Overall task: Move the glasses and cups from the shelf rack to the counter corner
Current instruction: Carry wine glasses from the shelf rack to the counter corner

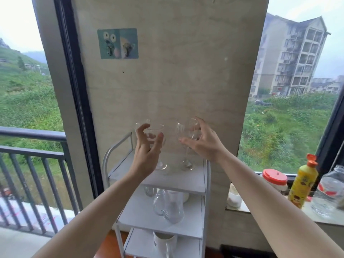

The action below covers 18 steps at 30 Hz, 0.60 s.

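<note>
Two clear stemmed glasses stand on the top tier of a white shelf rack (186,180) against the wall. My left hand (147,151) is in front of the left glass (158,128), fingers spread and curled, thumb apart from them. My right hand (204,144) cups the bowl of the right glass (186,127), thumb on the near side and fingers behind it; the glass foot still rests on the tier. On the middle tier stand a clear glass jug (174,207) and other glasses (159,202). A white mug (163,241) sits on the lowest tier.
To the right, a counter ledge (325,222) under the window carries a yellow bottle (303,185), an orange-lidded jar (274,178), a large glass jar (329,194) and a white cup (234,199). The wall is right behind the rack. A balcony railing (33,146) stands at left.
</note>
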Available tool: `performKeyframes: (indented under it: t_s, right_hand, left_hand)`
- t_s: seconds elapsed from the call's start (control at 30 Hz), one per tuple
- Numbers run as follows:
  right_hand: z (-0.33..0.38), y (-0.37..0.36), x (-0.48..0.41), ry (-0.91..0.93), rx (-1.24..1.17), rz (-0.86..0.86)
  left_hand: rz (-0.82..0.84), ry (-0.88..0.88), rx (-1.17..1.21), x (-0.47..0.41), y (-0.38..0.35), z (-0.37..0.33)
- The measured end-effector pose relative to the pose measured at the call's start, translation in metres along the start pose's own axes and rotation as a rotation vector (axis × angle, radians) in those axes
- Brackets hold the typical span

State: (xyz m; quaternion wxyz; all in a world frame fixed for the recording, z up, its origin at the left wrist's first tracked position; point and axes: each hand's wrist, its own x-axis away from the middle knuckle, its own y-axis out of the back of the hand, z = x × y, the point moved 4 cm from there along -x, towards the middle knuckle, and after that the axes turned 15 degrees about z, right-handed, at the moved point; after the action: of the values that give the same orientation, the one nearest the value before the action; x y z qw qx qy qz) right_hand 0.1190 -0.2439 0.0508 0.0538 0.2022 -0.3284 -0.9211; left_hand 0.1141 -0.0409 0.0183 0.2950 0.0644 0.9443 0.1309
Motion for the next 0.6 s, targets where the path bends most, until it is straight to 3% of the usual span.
performKeyframes:
  t_s: [0.3, 0.43, 0.6]
  right_hand:
    - [0.057, 0.023, 0.025, 0.196, -0.274, -0.230]
    - [0.076, 0.053, 0.055, 0.271, -0.221, -0.422]
    - [0.065, 0.099, 0.120, 0.260, -0.177, -0.583]
  left_hand:
    - [-0.055, -0.157, -0.046, 0.010, 0.037, -0.066]
    - [-0.082, -0.284, -0.070, 0.012, 0.027, -0.098]
    - [-0.033, -0.365, 0.080, 0.019, -0.028, -0.136]
